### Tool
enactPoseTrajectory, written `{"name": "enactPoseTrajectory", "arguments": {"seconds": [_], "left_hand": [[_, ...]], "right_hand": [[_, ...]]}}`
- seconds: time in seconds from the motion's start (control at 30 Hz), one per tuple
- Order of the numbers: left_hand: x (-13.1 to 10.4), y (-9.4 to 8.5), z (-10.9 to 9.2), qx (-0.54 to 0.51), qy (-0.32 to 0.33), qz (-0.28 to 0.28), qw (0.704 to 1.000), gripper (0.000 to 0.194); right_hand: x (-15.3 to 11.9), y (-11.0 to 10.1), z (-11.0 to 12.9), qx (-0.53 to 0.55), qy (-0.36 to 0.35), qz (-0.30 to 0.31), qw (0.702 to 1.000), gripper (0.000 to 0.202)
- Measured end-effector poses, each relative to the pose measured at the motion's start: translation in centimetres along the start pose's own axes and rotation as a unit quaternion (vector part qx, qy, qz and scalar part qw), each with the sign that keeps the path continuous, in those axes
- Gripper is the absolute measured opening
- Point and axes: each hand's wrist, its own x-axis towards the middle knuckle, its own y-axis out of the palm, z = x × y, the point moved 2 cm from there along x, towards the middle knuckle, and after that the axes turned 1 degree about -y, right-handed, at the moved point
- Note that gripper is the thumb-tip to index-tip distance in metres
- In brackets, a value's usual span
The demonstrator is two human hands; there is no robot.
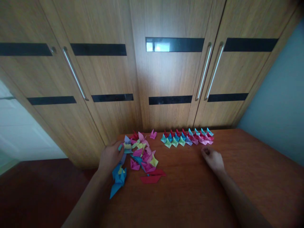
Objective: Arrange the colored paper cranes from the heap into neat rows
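Note:
My left hand is at the left edge of a loose pile of folded paper origami pieces, in pink, yellow, lilac and blue. Its fingers close around a small teal folded paper piece, mostly hidden by the hand. Below that hand lies a larger blue folded paper. My right hand rests on the table with curled fingers, and nothing shows in them. Just beyond it are neat rows of origami pieces in red, blue, green and pink, standing with points up.
One pink origami piece stands apart between pile and rows. Flat red folded papers lie at the pile's near side. The reddish-brown table meets a wooden wardrobe with metal handles at the back. A blue wall is at right.

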Motion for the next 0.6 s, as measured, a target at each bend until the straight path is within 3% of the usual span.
{"name": "enactPoseTrajectory", "arguments": {"seconds": [0.23,0.43,0.6], "left_hand": [[1.9,0.9,-0.6,0.095,-0.022,0.075,0.992,0.031],[1.5,1.3,-0.9,0.086,-0.009,0.079,0.993,0.029],[1.0,0.1,-0.9,0.042,0.001,0.061,0.997,0.029]], "right_hand": [[0.0,0.0,-0.1,0.007,0.009,0.004,1.000,0.018],[0.1,-0.1,0.0,0.005,0.010,0.001,1.000,0.018],[0.1,-0.1,0.1,0.007,0.012,-0.002,1.000,0.018]]}}
